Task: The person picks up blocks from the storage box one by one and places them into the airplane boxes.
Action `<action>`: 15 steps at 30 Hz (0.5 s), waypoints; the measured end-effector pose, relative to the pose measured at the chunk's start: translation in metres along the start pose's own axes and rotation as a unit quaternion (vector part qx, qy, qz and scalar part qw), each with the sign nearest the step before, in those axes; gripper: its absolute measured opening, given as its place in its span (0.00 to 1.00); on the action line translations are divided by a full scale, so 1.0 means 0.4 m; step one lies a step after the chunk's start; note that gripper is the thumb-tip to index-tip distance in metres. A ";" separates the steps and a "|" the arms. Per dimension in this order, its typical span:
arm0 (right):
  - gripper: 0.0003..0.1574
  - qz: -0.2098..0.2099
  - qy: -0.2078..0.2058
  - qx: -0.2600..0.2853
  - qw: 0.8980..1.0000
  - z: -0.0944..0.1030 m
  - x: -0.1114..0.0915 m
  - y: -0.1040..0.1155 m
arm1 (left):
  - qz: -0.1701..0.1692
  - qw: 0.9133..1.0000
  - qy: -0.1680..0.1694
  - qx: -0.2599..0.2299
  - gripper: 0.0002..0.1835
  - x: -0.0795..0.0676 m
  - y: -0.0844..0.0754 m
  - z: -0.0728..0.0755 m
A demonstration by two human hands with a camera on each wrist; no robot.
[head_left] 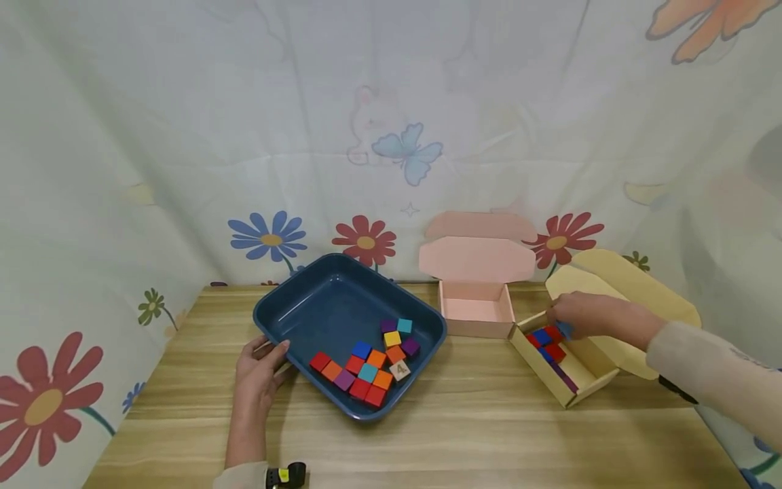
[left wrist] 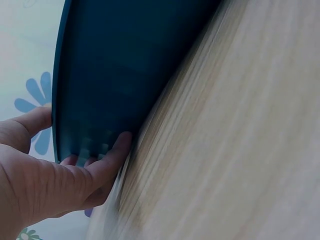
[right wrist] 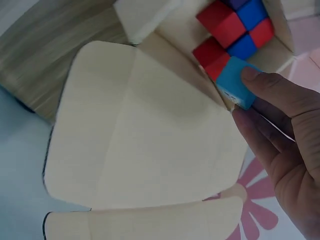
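Note:
My left hand (head_left: pixel 256 380) grips the near left edge of a dark blue tray (head_left: pixel 318 305), thumb at the rim and fingers against the outer wall (left wrist: pixel 115 75). Several coloured wooden cubes (head_left: pixel 359 388) lie in the tray's near right part; one plain cube (head_left: pixel 400 370) shows a 4. Over the yellow cardboard box (head_left: pixel 586 373) at the right, my right hand (head_left: pixel 589 314) pinches a light blue cube (right wrist: pixel 234 82) between thumb and fingers. Below it, red and blue cubes (right wrist: pixel 222 25) stand together in the box's far left end, with a purple strip along the near left wall.
A pink cardboard box (head_left: pixel 476 328) with its lid raised stands between tray and yellow box. The yellow lid (right wrist: pixel 150 140) leans back to the right. All stand on a wood-grain table (head_left: pixel 452 435), with a flowered cloth (head_left: pixel 293 136) behind.

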State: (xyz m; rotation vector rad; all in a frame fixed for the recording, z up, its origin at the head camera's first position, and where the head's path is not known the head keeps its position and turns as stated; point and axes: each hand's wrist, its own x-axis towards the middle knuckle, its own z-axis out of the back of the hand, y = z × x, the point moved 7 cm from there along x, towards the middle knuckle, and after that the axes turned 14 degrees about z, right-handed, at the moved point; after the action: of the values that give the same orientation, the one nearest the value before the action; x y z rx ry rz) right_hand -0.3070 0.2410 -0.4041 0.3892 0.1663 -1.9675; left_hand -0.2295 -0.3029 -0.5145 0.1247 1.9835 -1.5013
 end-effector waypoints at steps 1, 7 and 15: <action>0.16 -0.003 0.008 0.005 1.000 -0.006 0.001 0.000 | -0.001 1.000 -0.001 0.001 0.42 -0.001 0.000 0.001; 0.19 -0.002 0.021 0.007 1.000 -0.057 0.000 0.000 | 0.000 1.000 0.003 0.002 0.42 -0.003 0.000 -0.001; 0.26 0.040 -0.039 -0.073 0.996 -0.102 0.001 0.021 | -0.002 1.000 0.005 0.003 0.42 -0.006 -0.005 -0.002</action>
State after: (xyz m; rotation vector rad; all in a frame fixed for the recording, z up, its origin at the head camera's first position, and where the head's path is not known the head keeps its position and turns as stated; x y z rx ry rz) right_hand -0.2915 0.2489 -0.4421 0.2200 0.2405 -1.8753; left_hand -0.2288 -0.3022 -0.5114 0.1304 1.9879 -1.5112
